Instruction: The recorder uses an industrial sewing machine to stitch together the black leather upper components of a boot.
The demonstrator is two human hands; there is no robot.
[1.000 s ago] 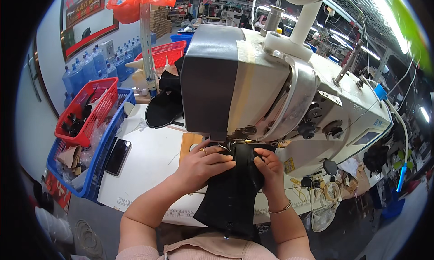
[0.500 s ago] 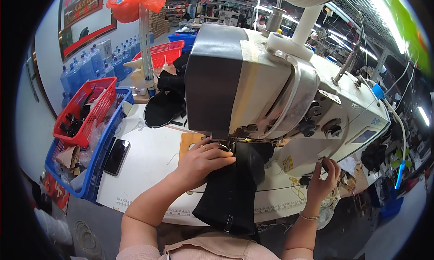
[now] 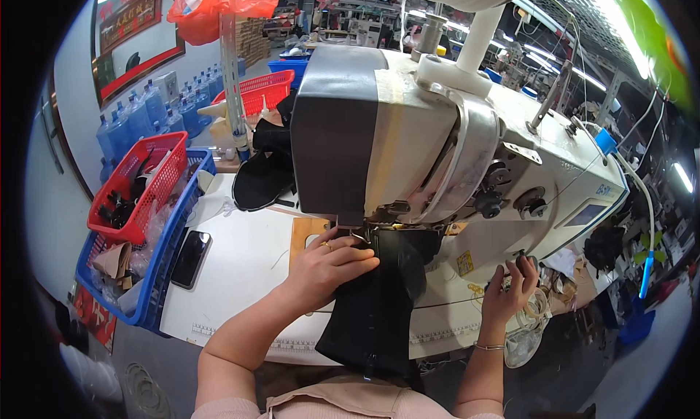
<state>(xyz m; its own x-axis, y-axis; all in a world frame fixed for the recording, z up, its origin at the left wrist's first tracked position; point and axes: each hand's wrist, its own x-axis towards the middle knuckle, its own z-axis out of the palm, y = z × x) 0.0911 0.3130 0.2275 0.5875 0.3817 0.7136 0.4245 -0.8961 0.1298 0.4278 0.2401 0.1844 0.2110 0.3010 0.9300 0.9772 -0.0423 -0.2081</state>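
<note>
A black boot upper [image 3: 368, 317], with a zip pull at its near end, hangs over the bed's front edge, its far end under the head of a white and grey sewing machine [image 3: 415, 135]. My left hand [image 3: 328, 269] grips the upper close beside the needle area, thumb and fingers pressed together on it. The machine's head partly hides the stitching spot. Over on the right, my right hand [image 3: 507, 295] is raised with its fingers curled and apart, at a small dark knob [image 3: 526, 262] on the machine. Whether the fingertips touch the knob I cannot tell.
On the left of the white table [image 3: 240, 273] lie a black phone [image 3: 191, 259] and a blue basket [image 3: 149, 295] holding a red basket [image 3: 135, 218]. More black boot pieces [image 3: 264, 175] rest behind, left of the machine. A tangle of pale cord [image 3: 538, 310] lies by my right hand.
My right hand has shifted slightly left and lower, its fingers spreading a little. The near end of the boot upper has shifted slightly. My left hand keeps its grip beside the needle area.
</note>
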